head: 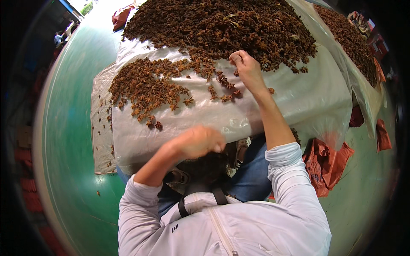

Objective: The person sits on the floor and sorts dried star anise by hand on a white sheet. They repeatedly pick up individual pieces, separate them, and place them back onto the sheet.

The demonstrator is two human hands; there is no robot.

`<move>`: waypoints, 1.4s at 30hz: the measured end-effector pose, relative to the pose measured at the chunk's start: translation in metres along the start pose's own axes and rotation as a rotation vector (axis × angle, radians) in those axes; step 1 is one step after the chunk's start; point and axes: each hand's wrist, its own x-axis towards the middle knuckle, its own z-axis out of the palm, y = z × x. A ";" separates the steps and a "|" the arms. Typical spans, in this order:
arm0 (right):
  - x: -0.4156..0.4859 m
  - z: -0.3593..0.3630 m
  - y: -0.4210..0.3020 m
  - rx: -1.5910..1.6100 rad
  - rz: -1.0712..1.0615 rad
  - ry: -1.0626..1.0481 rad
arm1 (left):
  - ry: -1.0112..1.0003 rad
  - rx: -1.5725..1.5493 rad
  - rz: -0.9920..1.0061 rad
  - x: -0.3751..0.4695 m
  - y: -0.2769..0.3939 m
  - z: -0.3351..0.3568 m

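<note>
A big heap of dried star anise (221, 25) covers the far part of a pale plastic sheet (282, 96). A smaller, looser pile of star anise (147, 86) lies on the sheet to the left, and a few scattered pieces (225, 96) lie near the middle. My right hand (245, 64) is at the near edge of the big heap with its fingers curled together; whether a piece is between them cannot be told. Nearer to me, my left hand (205, 139) is blurred above the sheet's near edge, over a dark mass between my legs. What it holds is unclear.
Red plastic bags (326, 166) lie on the floor at the right. Beyond them, another sheet bears a second heap of star anise (349, 38). A flat sheet (102, 128) with loose bits extends at the left over the green floor (73, 128). A red bag (121, 17) stands at the far left.
</note>
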 end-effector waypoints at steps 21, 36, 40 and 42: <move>-0.009 0.012 0.021 -0.022 -0.215 -0.201 | 0.883 -0.802 -0.170 0.027 -0.075 -0.040; -0.008 0.034 -0.001 -0.019 0.023 -0.132 | 0.879 -1.002 0.031 0.017 -0.083 -0.038; -0.010 0.014 -0.022 -0.698 -0.620 0.040 | 0.938 -0.992 0.022 0.018 -0.080 -0.038; -0.017 0.002 -0.034 -0.183 -0.581 -0.415 | 0.980 -0.960 0.014 0.019 -0.075 -0.037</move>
